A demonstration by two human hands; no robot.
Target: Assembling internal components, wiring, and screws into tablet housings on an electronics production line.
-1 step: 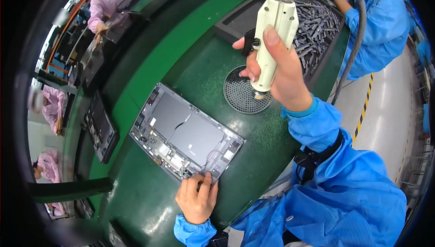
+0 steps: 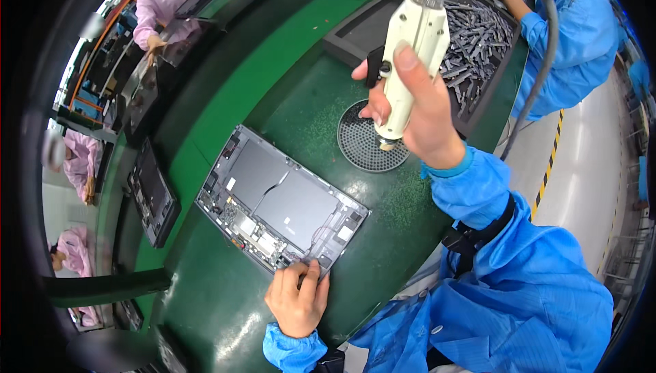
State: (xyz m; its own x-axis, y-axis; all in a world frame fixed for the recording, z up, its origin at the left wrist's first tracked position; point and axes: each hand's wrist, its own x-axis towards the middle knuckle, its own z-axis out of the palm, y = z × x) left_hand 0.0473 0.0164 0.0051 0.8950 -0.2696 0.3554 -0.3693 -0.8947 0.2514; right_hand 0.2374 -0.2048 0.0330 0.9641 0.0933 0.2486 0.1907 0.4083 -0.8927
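My right hand [image 2: 429,110] is wrapped round a cream electric screwdriver [image 2: 417,38], with its tip pointing down. In view, the tip overlaps a round, dark perforated dish [image 2: 362,152] on the table. An opened tablet [image 2: 287,198] lies tilted across the green table, its back off, showing a large grey battery, cables and a circuit board. My left hand [image 2: 295,301] has its bent fingers closed on the tablet's near edge, close to the lower right corner. The undersides of those fingers are hidden.
A dark tray [image 2: 478,51] piled with small grey strips stands at the back right. The tool's thick cable [image 2: 543,51] hangs beside it. Another opened tablet [image 2: 154,192] rests on the left. A co-worker's blue sleeve [image 2: 574,45] is at the far right; pink-clad people work at left.
My right hand and the screwdriver have shifted very slightly left. At the far left, a pink-clad person's hand has moved a little. My left hand and the tablet stay put.
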